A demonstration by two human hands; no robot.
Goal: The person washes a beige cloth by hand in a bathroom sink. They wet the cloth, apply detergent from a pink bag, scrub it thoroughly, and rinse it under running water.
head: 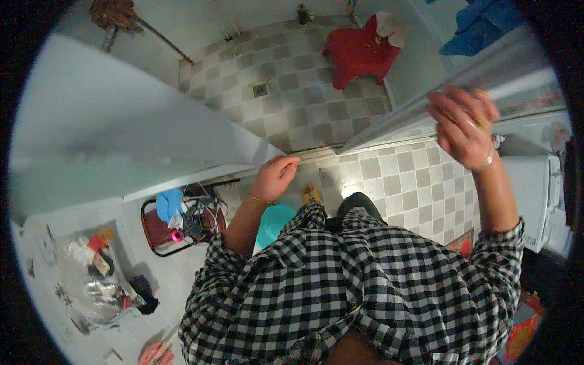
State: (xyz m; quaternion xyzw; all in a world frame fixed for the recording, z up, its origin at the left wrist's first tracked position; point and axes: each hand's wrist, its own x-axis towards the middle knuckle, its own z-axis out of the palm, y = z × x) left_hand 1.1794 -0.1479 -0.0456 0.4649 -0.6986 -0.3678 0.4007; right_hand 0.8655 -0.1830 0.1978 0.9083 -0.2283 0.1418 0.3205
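Observation:
My left hand (275, 179) is by the end of a pale panel (137, 114) at the left of a doorway. Its fingers are curled, and whether they grip anything is hidden. My right hand (467, 130) is raised in front of a pale door leaf (401, 121) on the right, blurred by motion. Its fingers are bent and somewhat apart, with nothing visible in them; contact with the leaf cannot be told. Between the hands runs the door sill (319, 154). Beyond it lies a checkered tile floor (292, 107) with a square drain (260, 90).
A red stool (362, 52) and a mop (112, 13) stand beyond the sill. Near my feet are a teal basin (273, 223) and a chair (153, 232) loaded with cables and blue cloth (169, 204). Bagged items (98, 273) lie left; a white appliance (524, 191) stands right.

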